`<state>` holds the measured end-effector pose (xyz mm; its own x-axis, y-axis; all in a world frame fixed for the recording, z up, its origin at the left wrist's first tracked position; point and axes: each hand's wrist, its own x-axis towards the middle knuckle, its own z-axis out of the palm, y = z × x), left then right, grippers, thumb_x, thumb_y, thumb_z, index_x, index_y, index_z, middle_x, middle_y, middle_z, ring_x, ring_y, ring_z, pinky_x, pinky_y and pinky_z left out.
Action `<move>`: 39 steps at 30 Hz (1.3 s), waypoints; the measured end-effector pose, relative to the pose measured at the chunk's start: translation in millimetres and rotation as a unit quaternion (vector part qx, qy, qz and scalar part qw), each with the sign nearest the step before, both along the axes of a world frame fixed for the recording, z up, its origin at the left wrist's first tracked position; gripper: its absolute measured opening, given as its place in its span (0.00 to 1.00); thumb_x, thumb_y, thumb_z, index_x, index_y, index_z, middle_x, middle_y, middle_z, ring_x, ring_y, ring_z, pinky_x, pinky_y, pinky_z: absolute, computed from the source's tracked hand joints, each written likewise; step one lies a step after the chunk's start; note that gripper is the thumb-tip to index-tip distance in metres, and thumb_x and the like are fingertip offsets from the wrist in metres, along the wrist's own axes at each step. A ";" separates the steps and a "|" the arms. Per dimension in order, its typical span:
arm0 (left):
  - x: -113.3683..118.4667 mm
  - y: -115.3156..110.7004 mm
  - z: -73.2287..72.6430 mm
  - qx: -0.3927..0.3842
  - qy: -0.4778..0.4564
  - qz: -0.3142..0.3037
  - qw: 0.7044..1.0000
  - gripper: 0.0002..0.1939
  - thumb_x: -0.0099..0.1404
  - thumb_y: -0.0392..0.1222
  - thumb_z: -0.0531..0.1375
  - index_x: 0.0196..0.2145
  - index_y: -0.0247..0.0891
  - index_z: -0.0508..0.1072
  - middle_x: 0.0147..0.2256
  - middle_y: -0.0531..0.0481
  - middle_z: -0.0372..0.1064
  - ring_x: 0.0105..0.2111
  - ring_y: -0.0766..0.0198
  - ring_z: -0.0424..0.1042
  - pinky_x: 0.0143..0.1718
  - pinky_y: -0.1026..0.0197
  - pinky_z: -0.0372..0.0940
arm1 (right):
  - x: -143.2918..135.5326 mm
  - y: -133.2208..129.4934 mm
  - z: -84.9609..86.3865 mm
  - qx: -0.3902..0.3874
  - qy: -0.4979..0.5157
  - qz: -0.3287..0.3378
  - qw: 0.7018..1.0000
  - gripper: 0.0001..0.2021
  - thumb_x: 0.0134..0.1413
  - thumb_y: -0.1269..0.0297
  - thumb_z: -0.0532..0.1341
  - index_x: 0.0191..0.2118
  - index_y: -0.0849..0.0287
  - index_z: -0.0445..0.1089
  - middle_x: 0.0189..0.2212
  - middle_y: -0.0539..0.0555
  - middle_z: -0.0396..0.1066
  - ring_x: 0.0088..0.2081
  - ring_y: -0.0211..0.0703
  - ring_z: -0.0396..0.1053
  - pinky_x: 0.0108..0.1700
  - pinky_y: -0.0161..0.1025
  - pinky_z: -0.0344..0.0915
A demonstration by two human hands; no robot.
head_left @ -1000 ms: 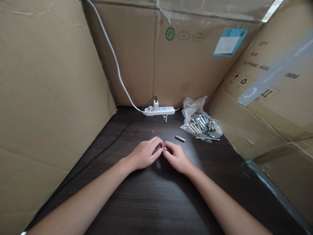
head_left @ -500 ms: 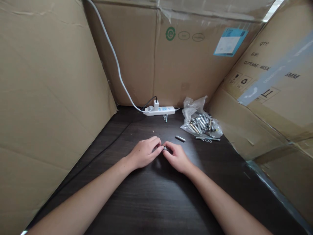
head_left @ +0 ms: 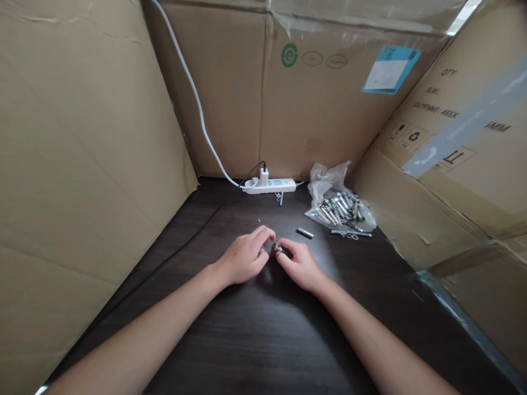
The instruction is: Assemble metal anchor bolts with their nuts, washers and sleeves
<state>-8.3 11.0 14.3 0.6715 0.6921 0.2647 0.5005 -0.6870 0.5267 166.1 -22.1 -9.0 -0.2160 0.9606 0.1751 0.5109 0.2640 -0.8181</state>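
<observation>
My right hand (head_left: pixel 299 264) pinches a metal bolt (head_left: pixel 277 248) between thumb and fingers. The bolt's end, with what looks like a nut and washer, pokes out to the left; the rest is hidden in the hand. Just left of that end is my left hand (head_left: pixel 247 255), its fingers bent, thumb and forefinger apart, with nothing visible between them. Beyond the right hand a short metal sleeve (head_left: pixel 305 233) lies on the dark table (head_left: pixel 247 334).
A clear plastic bag (head_left: pixel 325 178) of several bolts lies at the back right, with a rod (head_left: pixel 351 233) and washers (head_left: pixel 353 237) before it. A power strip (head_left: pixel 272 186) sits by the back cardboard wall (head_left: pixel 222 109). A black cable (head_left: pixel 181 248) runs along the left.
My left thumb and forefinger have let go of the bolt's end and moved apart, baring more of it. My right hand keeps its hold on the bolt.
</observation>
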 end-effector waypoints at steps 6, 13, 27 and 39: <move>1.3 1.8 -0.7 0.002 0.020 0.017 1.000 0.10 0.68 0.46 0.48 0.33 0.39 0.64 0.33 0.53 0.64 0.30 0.66 0.64 0.32 0.63 0.58 | -0.3 -0.5 0.4 0.004 -0.013 -0.004 1.000 0.06 0.49 0.69 0.53 0.25 0.59 0.63 0.20 0.45 0.59 0.24 0.34 0.56 0.28 0.31 0.52; 1.5 0.1 -0.8 -0.003 0.024 -0.007 1.000 0.07 0.67 0.42 0.50 0.38 0.41 0.65 0.36 0.52 0.65 0.34 0.65 0.66 0.35 0.63 0.61 | -0.4 -0.5 -0.7 0.005 -0.011 -0.004 1.000 0.06 0.49 0.69 0.53 0.23 0.59 0.61 0.19 0.45 0.58 0.24 0.34 0.55 0.27 0.31 0.51; 1.7 0.7 -0.2 -0.006 0.016 -0.001 1.000 0.10 0.68 0.46 0.48 0.36 0.40 0.65 0.35 0.52 0.65 0.32 0.65 0.66 0.33 0.63 0.60 | -0.3 -0.8 -0.7 0.006 -0.016 0.008 1.000 0.07 0.51 0.68 0.53 0.24 0.60 0.62 0.19 0.45 0.60 0.25 0.35 0.56 0.28 0.31 0.52; 0.5 -1.8 -0.1 -0.008 -0.016 -0.024 1.000 0.15 0.64 0.35 0.50 0.48 0.43 0.63 0.40 0.51 0.64 0.36 0.65 0.66 0.37 0.63 0.62 | 0.2 -0.2 0.5 0.003 0.008 0.014 1.000 0.06 0.50 0.70 0.53 0.28 0.60 0.66 0.23 0.47 0.64 0.27 0.36 0.59 0.31 0.32 0.55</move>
